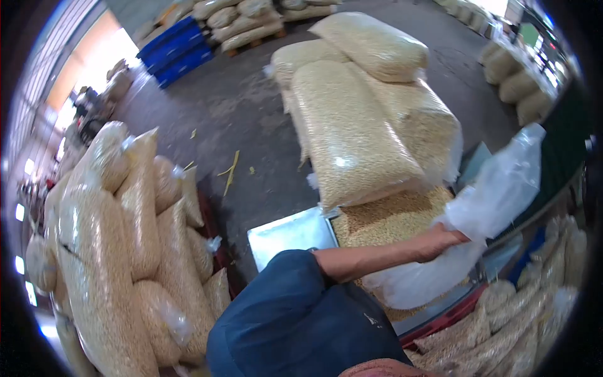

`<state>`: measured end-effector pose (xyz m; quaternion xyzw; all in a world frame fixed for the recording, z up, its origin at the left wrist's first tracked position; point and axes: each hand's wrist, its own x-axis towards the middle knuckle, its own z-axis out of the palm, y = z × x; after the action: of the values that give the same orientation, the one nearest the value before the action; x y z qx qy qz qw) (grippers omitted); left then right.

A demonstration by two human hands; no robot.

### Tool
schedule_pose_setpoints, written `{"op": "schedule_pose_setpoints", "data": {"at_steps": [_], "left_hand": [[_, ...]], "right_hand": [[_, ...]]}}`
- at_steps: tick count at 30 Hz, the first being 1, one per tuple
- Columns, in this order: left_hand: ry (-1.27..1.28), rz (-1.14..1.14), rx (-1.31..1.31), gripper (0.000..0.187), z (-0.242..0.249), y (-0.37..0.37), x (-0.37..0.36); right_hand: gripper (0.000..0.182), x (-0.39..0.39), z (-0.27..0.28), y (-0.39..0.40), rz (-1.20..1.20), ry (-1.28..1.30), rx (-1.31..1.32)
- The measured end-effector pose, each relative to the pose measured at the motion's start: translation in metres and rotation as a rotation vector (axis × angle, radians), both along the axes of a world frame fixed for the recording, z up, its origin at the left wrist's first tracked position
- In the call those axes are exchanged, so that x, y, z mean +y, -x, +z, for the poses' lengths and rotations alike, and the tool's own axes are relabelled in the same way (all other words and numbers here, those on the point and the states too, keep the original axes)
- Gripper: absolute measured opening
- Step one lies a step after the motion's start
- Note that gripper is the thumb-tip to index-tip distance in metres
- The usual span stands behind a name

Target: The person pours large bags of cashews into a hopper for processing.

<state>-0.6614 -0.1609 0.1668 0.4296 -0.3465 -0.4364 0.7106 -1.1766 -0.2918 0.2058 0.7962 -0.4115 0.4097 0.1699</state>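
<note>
My left hand [443,242] is closed round the gathered middle of a clear plastic bag [499,185]. The bag's upper part spreads to the upper right of the hand, and its lower part hangs below the forearm over loose pale grain [392,217]. The grain lies in a metal-edged bin, beside a flat shiny metal panel [292,237]. Just beyond the grain is a large filled clear sack [352,132], resting with other filled sacks in a stack. My left arm reaches rightward across the view from a dark blue sleeve. My right hand is not in view.
Filled sacks [103,270] are piled at the left, and more [502,333] lie at the lower right. Blue crates [176,53] stand at the back left near stacked sacks [248,28]. Yellow strips [231,173] lie on the dark floor. Other sacks [518,81] stand at the far right.
</note>
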Motion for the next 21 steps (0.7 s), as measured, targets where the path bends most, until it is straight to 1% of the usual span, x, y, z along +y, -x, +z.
{"op": "schedule_pose_setpoints", "data": {"at_steps": [1,2,3,5,6,7,8,9,10,12,13,14,15,16,17,18,19,20,21], "left_hand": [[-0.001,0.006,0.001,0.06,0.001,-0.001,0.009],[-0.002,0.012,0.001,0.061,0.008,-0.002,0.022],[0.009,-0.004,0.01,0.064,0.016,-0.004,0.037],[-0.154,0.124,-0.029,0.062,-0.004,0.005,0.055],[-0.171,0.183,-0.04,0.062,0.007,0.001,0.081],[-0.085,0.192,0.087,0.062,0.028,0.001,0.111],[0.012,0.2,0.206,0.062,0.04,-0.004,0.14],[-0.01,0.208,0.254,0.065,0.042,-0.017,0.17],[-0.011,0.26,0.237,0.065,0.037,-0.028,0.195],[-0.022,0.279,0.251,0.078,0.024,-0.044,0.245],[-0.02,0.312,0.241,0.078,0.022,-0.045,0.271],[-0.033,0.433,0.132,0.081,0.025,-0.04,0.301],[-0.048,0.552,0.022,0.085,0.028,-0.034,0.331],[-0.049,0.584,0.013,0.085,0.034,-0.029,0.361],[-0.206,0.543,-0.031,0.09,0.044,-0.025,0.391],[-0.22,0.577,-0.111,0.098,0.029,-0.024,0.404],[-0.236,0.612,-0.19,0.105,0.014,-0.022,0.417],[-0.238,0.636,-0.193,0.105,0.013,-0.022,0.437],[-0.463,0.518,-0.15,0.106,0.012,-0.021,0.453]], "right_hand": [[0.086,0.009,-0.055,-0.053,0.269,-0.199,-0.094],[0.093,0.02,-0.099,-0.106,0.486,-0.368,-0.149],[0.1,0.034,-0.145,-0.152,0.653,-0.516,-0.176],[0.106,0.099,-0.139,-0.251,0.707,-0.637,-0.128],[0.109,0.132,-0.136,-0.301,0.73,-0.698,-0.104],[0.106,0.154,-0.134,-0.341,0.679,-0.882,-0.237],[0.097,0.163,-0.142,-0.36,0.668,-0.952,-0.278],[0.088,0.173,-0.147,-0.38,0.654,-1.021,-0.322],[0.088,0.18,-0.147,-0.394,0.708,-1.036,-0.314],[0.072,0.201,-0.127,-0.414,0.939,-1.19,-0.167],[0.054,0.223,-0.119,-0.423,1.012,-1.16,-0.235],[0.054,0.239,-0.104,-0.432,1.041,-1.167,-0.224],[0.048,0.252,-0.088,-0.442,1.08,-1.166,-0.118],[0.042,0.265,-0.081,-0.452,1.122,-1.16,-0.013],[0.033,0.275,-0.09,-0.464,1.243,-1.085,-0.111],[0.033,0.279,-0.092,-0.474,1.281,-1.089,-0.102],[0.032,0.281,-0.093,-0.48,1.3,-0.945,-0.065],[0.03,0.291,-0.087,-0.484,1.306,-0.797,-0.035],[0.03,0.306,-0.086,-0.49,1.291,-0.736,-0.101]]}}
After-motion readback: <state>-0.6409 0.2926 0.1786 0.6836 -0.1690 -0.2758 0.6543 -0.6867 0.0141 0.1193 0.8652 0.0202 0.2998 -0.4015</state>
